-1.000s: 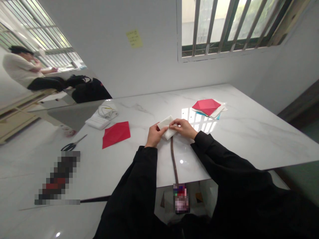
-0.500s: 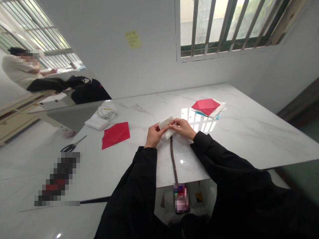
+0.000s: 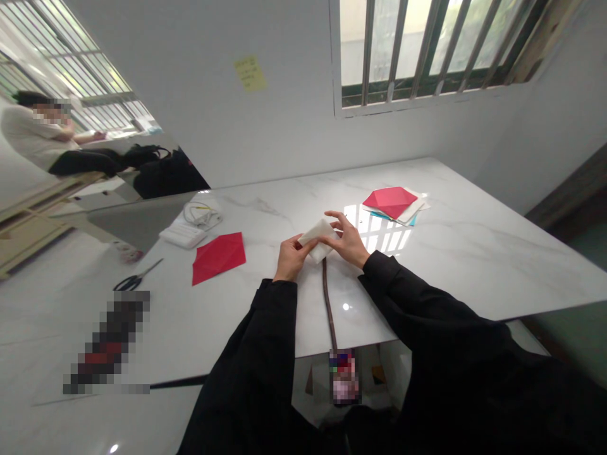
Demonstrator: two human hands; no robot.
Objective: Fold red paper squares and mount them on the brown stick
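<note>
A folded white paper (image 3: 317, 237) lies on the white marble table (image 3: 474, 253) in front of me. My left hand (image 3: 290, 257) pinches its near left edge. My right hand (image 3: 345, 237) rests on its right side, thumb and forefinger on the paper, the other fingers lifted and spread. A thin brown cord (image 3: 328, 304) runs from under the paper towards the table's near edge.
A red folded sheet (image 3: 219, 256) lies to the left, scissors (image 3: 135, 279) beyond it, and a white box (image 3: 183, 236) with a coiled cable (image 3: 203, 213). A stack of papers topped by a red folded piece (image 3: 392, 202) sits at the right. Another person stands at the far left.
My right hand has lifted and spread its outer fingers over the paper. The paper has tilted up slightly. My left hand holds as before.
</note>
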